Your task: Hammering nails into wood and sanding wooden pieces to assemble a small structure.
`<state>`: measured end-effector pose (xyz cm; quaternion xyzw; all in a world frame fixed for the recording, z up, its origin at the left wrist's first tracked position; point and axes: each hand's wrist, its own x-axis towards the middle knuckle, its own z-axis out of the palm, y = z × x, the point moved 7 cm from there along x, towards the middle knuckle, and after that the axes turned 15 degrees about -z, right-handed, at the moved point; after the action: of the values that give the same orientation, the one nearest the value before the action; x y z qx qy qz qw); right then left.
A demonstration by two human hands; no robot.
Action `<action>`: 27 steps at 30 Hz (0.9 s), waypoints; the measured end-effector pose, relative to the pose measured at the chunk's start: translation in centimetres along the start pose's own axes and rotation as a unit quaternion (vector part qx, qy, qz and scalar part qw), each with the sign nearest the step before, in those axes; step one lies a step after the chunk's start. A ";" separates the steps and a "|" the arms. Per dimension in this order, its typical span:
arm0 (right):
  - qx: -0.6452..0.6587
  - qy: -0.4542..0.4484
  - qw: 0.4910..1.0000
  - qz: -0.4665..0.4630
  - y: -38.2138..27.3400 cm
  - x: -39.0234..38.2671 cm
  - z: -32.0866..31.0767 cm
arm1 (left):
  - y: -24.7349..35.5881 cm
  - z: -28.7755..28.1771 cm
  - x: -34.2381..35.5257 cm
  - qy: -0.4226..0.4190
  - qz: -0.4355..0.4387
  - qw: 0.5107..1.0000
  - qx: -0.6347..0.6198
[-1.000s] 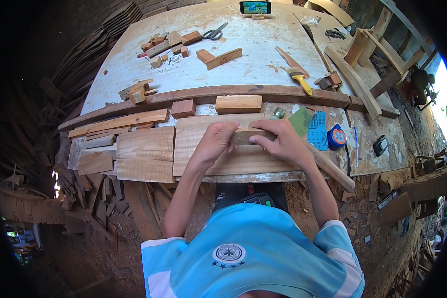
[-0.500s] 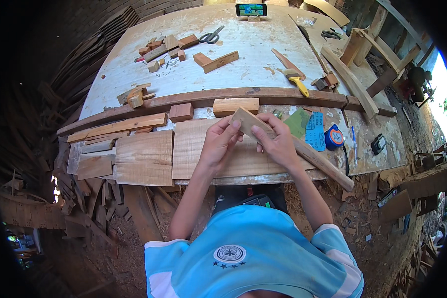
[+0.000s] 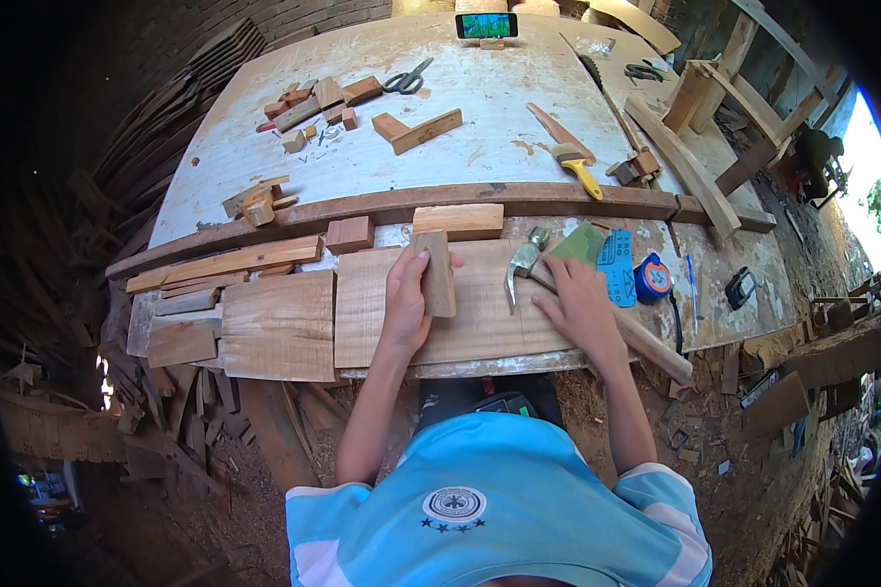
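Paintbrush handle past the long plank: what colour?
Yellow; the paintbrush handle shows clearest in the head view.

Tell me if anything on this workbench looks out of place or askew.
Mostly ordinary workshop clutter. The hammer under the right hand lies at a slant, its long handle sticking out past the bench's front edge. The left hand holds a small wood block upright on the board.

A single view, from a camera on the person's head, looking steeply down and forward over the desk (image 3: 519,88). It sits close above the person's own chest and forearms, which enter from the lower edge. The fisheye lens bends the desk's straight edges toward the rim, and dark corners frame the round picture. The desk's far end lies at the top.
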<state>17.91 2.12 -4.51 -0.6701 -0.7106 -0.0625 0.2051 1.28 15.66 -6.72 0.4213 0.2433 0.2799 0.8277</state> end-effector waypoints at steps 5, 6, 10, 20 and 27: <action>-0.013 0.009 0.999 0.031 0.9 0.8 1.2 | -0.7 0.5 -0.6 0.053 -0.051 0.997 0.010; 0.005 0.009 0.999 0.033 1.3 0.9 1.3 | -0.9 0.3 -0.7 0.054 -0.051 0.997 0.010; 0.023 -0.013 1.000 0.014 1.5 1.4 0.8 | -1.9 -0.2 -1.0 0.040 -0.088 0.994 0.052; 0.138 0.147 0.979 -0.039 -3.3 1.7 -8.6 | -1.5 2.0 -1.3 0.026 -0.067 0.980 0.184; 0.258 0.108 0.960 -0.030 -6.5 1.1 -7.1 | -1.2 4.4 -1.2 0.038 -0.068 0.958 0.275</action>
<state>12.97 -0.07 3.58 -0.5623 -0.6957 0.0451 0.4447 3.51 11.81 -5.18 0.6041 0.3700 0.1606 0.6873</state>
